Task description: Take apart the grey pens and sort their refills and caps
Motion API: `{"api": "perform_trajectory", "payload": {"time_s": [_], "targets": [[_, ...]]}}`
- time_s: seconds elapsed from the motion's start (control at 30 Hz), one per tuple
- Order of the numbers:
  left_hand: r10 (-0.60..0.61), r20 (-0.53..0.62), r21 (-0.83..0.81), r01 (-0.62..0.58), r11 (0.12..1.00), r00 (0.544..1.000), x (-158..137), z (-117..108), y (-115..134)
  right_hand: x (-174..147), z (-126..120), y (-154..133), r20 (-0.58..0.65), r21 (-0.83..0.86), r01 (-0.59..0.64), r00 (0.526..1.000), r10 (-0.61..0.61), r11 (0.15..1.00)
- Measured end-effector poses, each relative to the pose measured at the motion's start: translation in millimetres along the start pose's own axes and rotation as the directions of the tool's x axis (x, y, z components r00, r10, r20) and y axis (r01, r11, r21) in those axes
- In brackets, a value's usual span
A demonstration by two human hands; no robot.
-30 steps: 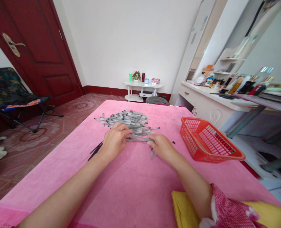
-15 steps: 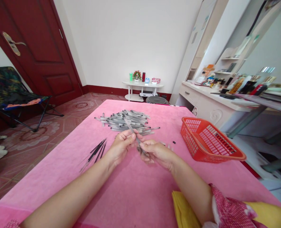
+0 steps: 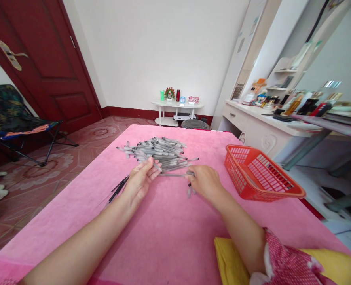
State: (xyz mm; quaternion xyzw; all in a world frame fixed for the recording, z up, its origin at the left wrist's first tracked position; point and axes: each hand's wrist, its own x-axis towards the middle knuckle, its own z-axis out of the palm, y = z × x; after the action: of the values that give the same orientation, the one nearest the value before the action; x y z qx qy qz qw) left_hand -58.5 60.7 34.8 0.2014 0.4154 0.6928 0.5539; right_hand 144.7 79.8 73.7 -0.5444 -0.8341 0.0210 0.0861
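My left hand has a grey pen tube pinched in its fingers, mid-frame, right at the near edge of the tube pile. My right hand rests palm-down on the pink worktop, fingers curled over small caps; can't tell if it's gripping one. Black refills lie left of it all, red basket at right.
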Motion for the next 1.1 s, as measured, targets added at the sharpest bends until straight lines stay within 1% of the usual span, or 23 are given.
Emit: {"api": "perform_trajectory", "payload": {"time_s": [0.07,0.17,0.23,0.3,0.33,0.4,0.43,0.47,0.5,0.53,0.57,0.6,0.63,0.7,0.73,0.77,0.83,0.9,0.93,1.0,1.1], "targets": [[-0.047,0.069,0.031,0.045,0.999,0.997,-3,2,-3,6,-1,13,0.029,0.010,-0.064,0.998,0.064,0.998],[-0.126,0.171,0.145,0.102,0.984,0.977,-10,7,-6,11,-1,29,0.066,-0.015,-0.144,0.987,0.144,0.990],[-0.185,0.228,0.236,0.130,0.963,0.956,-14,9,-7,12,-2,35,0.099,-0.035,-0.167,0.980,0.170,0.985],[-0.244,0.281,0.315,0.150,0.937,0.928,-18,10,-7,12,-3,39,0.129,-0.040,-0.165,0.977,0.169,0.985],[-0.275,0.306,0.351,0.160,0.923,0.912,-20,10,-7,12,-4,40,0.126,-0.029,-0.166,0.978,0.168,0.986],[-0.341,0.354,0.421,0.177,0.890,0.871,-23,10,-7,13,-4,40,0.055,0.051,-0.162,0.986,0.159,0.985],[-0.373,0.378,0.453,0.182,0.873,0.848,-25,10,-7,14,-3,39,0.004,0.135,-0.139,0.990,0.140,0.981],[-0.402,0.401,0.482,0.183,0.857,0.823,-26,10,-7,15,-3,38,-0.040,0.253,-0.091,0.994,0.105,0.963],[-0.424,0.425,0.505,0.179,0.844,0.800,-27,10,-7,16,-1,36,-0.063,0.393,-0.023,0.997,0.052,0.919],[-0.441,0.449,0.524,0.171,0.835,0.778,-29,11,-6,17,0,33,-0.071,0.538,0.047,0.997,-0.011,0.842],[-0.452,0.469,0.537,0.162,0.828,0.759,-29,10,-6,18,2,30,-0.065,0.666,0.097,0.995,-0.071,0.740],[-0.463,0.485,0.547,0.156,0.822,0.742,-30,10,-5,18,3,27,-0.048,0.764,0.114,0.992,-0.119,0.635],[-0.473,0.499,0.554,0.153,0.819,0.726,-30,9,-5,18,4,24,-0.028,0.831,0.104,0.989,-0.146,0.546],[-0.484,0.510,0.542,0.172,0.823,0.711,-28,7,-5,17,4,20,0.016,0.907,0.040,0.992,-0.128,0.420],[-0.480,0.505,0.516,0.195,0.834,0.717,-27,7,-6,16,3,18,0.040,0.931,-0.003,0.995,-0.094,0.366],[-0.461,0.498,0.470,0.218,0.855,0.735,-26,6,-6,15,3,17,0.067,0.951,-0.047,0.996,-0.055,0.304],[-0.378,0.470,0.349,0.225,0.910,0.798,-25,7,-7,14,2,15,0.116,0.981,-0.118,0.993,0.023,0.155],[-0.253,0.455,0.248,0.152,0.957,0.854,-26,10,-8,14,5,12,0.157,0.987,-0.159,0.984,0.084,0.021],[-0.186,0.455,0.216,0.095,0.972,0.871,-27,12,-9,14,8,10,0.169,0.986,-0.168,0.980,0.105,-0.023],[-0.076,0.460,0.179,-0.009,0.984,0.885,-29,16,-10,15,14,5,0.188,0.981,-0.181,0.974,0.127,-0.063],[0.039,0.434,0.131,-0.106,0.986,0.900,-29,18,-12,14,20,-2,0.226,0.974,-0.222,0.971,0.082,-0.052]]}}
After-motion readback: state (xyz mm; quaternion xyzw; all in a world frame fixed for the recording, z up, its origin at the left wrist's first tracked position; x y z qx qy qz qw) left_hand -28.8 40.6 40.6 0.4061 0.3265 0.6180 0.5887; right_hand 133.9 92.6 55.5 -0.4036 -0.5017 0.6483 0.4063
